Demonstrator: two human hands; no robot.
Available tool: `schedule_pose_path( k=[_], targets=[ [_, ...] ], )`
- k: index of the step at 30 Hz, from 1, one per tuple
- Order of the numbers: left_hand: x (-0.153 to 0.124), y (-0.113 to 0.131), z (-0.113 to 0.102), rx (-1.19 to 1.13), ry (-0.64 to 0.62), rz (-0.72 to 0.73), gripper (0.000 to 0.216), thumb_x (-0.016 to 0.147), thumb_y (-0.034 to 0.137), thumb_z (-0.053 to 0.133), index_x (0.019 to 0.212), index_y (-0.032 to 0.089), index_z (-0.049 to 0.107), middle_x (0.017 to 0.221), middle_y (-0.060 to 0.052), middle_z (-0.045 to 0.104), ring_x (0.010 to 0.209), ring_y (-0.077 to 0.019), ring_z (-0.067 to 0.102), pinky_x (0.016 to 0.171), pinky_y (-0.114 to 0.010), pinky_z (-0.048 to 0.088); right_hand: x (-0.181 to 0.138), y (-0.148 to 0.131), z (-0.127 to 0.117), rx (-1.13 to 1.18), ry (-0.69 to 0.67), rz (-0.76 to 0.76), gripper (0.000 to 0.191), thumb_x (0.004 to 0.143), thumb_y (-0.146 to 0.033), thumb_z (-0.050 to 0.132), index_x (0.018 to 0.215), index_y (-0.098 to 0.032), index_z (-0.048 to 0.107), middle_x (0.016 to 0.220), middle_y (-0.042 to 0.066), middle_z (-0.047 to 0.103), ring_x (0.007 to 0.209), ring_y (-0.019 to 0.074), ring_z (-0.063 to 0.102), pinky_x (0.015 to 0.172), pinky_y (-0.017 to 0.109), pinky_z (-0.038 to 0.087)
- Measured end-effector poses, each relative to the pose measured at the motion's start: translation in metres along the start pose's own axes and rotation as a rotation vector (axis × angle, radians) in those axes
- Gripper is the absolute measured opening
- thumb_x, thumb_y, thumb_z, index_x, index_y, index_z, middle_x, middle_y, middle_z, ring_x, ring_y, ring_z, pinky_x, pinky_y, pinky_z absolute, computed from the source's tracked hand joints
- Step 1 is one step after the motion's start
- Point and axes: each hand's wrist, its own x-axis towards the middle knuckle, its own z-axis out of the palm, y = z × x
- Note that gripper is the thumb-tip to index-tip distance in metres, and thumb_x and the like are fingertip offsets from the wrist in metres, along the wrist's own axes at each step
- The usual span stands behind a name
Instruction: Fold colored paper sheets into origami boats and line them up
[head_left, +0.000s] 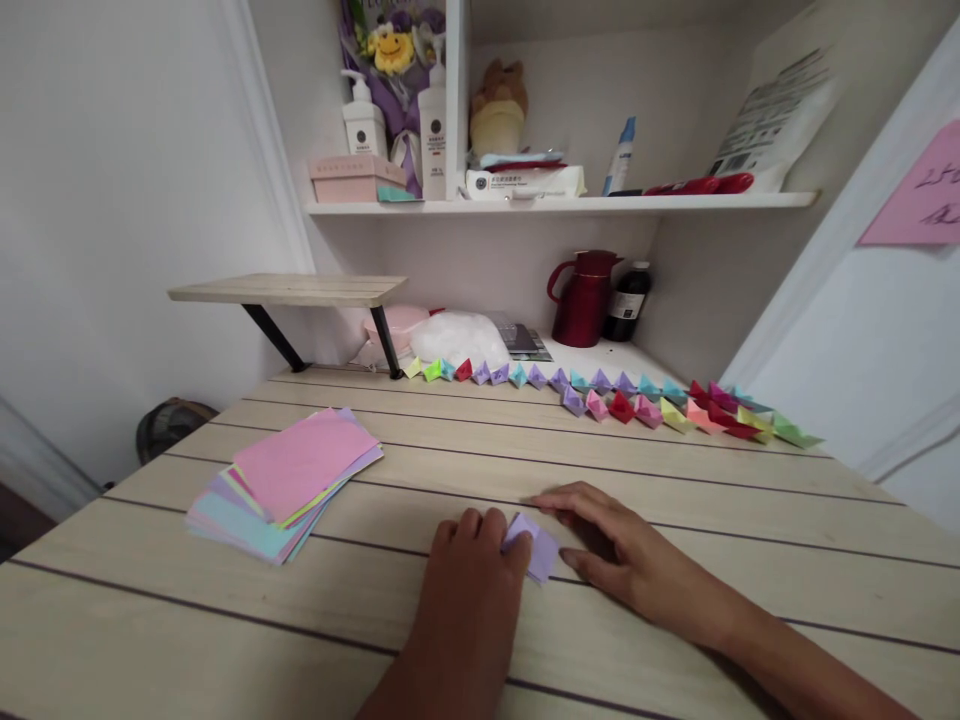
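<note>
A small folded piece of purple paper (541,555) lies on the wooden table between my hands. My left hand (476,570) is closed at its left side, the thumb pressing on the paper and the other fingers curled. Just to the right, my right hand (619,550) rests on the table with thumb and fingers apart. Its fingertips are close to the paper's right edge; whether they touch it I cannot tell. To the left lies a stack of coloured paper sheets (304,462), pink on top. Several folded paper boats (621,407) in many colours line the back of the table.
A small raised wooden shelf (292,288) on black legs stands at the back left. Behind the boats are a white plastic bag (457,338), a red jug (585,300) and a dark bottle (628,303). Above runs a white shelf (637,203) holding bottles, boxes and a plush toy.
</note>
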Motion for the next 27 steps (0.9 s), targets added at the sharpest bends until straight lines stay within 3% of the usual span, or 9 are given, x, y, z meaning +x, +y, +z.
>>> schedule_pose_path(
  k=[4,12,17,22,27],
  targets=[
    [0.000,-0.004,-0.008,-0.096,0.007,-0.045,0.028,0.089,0.019,0.051,0.112,0.029,0.064,0.106,-0.004,0.061,0.098,-0.0235,0.053,0.083,-0.040,0.040,-0.003,-0.007,-0.005,0.026,-0.096,-0.069,0.054,0.080,-0.020,0.065,0.130,-0.029,0.048,0.133,0.006,0.049,0.126,0.0243,0.042,0.107,0.042,0.035],
    [-0.001,-0.010,-0.003,-0.220,0.100,-0.061,0.027,0.086,0.019,0.055,0.106,0.032,0.067,0.101,-0.001,0.059,0.098,-0.0200,0.053,0.079,-0.033,0.038,-0.001,-0.009,0.008,-0.148,0.013,-0.149,0.046,0.081,-0.035,0.068,0.124,-0.028,0.055,0.125,0.009,0.058,0.117,0.0265,0.051,0.098,0.043,0.042],
    [0.001,-0.012,0.000,-0.262,0.129,-0.068,0.029,0.085,0.020,0.056,0.107,0.035,0.068,0.101,-0.001,0.059,0.097,-0.0192,0.053,0.081,-0.032,0.038,-0.002,-0.010,0.009,-0.221,0.045,-0.175,0.021,0.091,-0.030,0.055,0.109,-0.025,0.064,0.111,0.007,0.066,0.104,0.0239,0.058,0.092,0.041,0.044],
    [0.001,-0.011,-0.002,-0.264,0.117,-0.074,0.026,0.084,0.021,0.058,0.102,0.034,0.070,0.102,-0.001,0.059,0.098,-0.0193,0.053,0.080,-0.032,0.038,0.004,-0.006,0.009,-0.124,0.210,0.036,0.031,0.097,-0.036,0.041,0.113,-0.022,0.063,0.109,0.009,0.064,0.102,0.0223,0.057,0.090,0.039,0.044],
    [0.001,-0.008,-0.003,-0.258,0.117,-0.080,0.024,0.084,0.021,0.057,0.103,0.032,0.068,0.103,-0.002,0.059,0.098,-0.0196,0.054,0.082,-0.033,0.037,0.013,-0.005,0.014,-0.261,0.217,0.196,0.026,0.080,-0.043,0.063,0.098,-0.024,0.066,0.102,0.007,0.064,0.098,0.0273,0.055,0.086,0.045,0.041]
  ],
)
